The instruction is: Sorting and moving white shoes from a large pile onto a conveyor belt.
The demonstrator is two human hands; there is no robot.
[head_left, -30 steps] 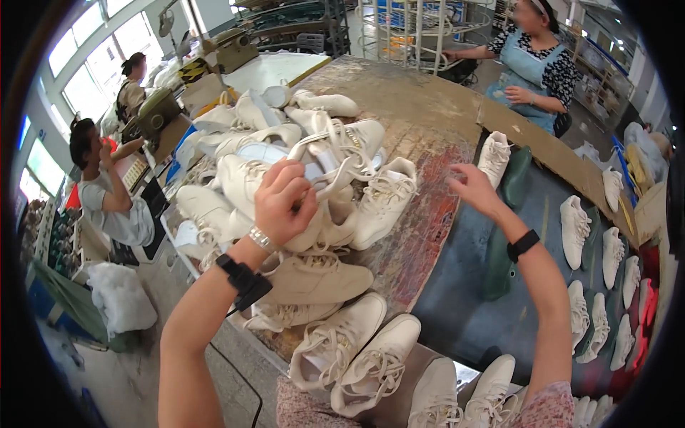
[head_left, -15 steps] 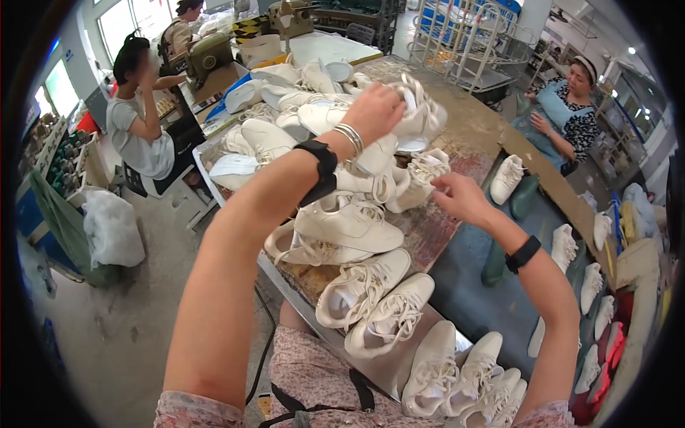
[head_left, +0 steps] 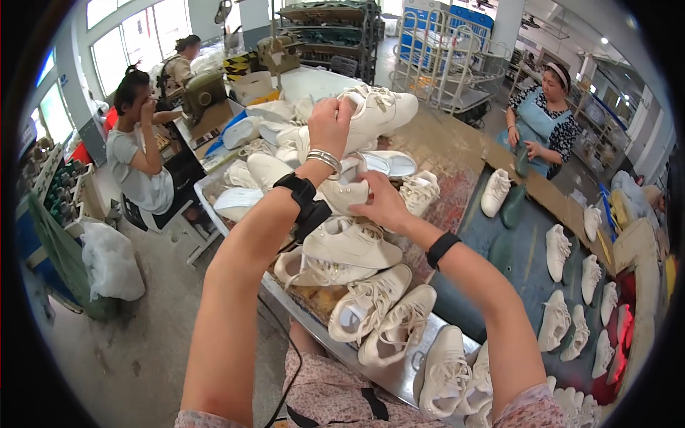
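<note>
Cream-white shoes with laces lie heaped in a pile (head_left: 267,171) on a worn brown worktop (head_left: 446,153). Above the heap, the left hand (head_left: 330,128) pinches a lifted shoe (head_left: 385,110) at its heel opening, laces upward, toe pointing right. Lower and just to the right, the right hand (head_left: 385,202) is bent, its thumb and fingers apart and touching the edge of a second shoe (head_left: 341,194) in the pile; whether that one is firmly gripped, I cannot tell.

Half a second ago the lifted shoe was tilted, and the right hand was farther right, by a laced shoe (head_left: 419,192) at the heap's edge. Now the lifted shoe lies more level and the right hand has come in to the heap, so both hands appear busy with shoes, perhaps in sorting.

Near the wearer, a shoe (head_left: 371,303) sits on the worktop's edge. To the right, more shoes and green foot forms (head_left: 512,207) stand on a dark surface (head_left: 457,285). Beyond it, a co-worker in a blue apron (head_left: 528,121) holds another green form (head_left: 522,160).
</note>
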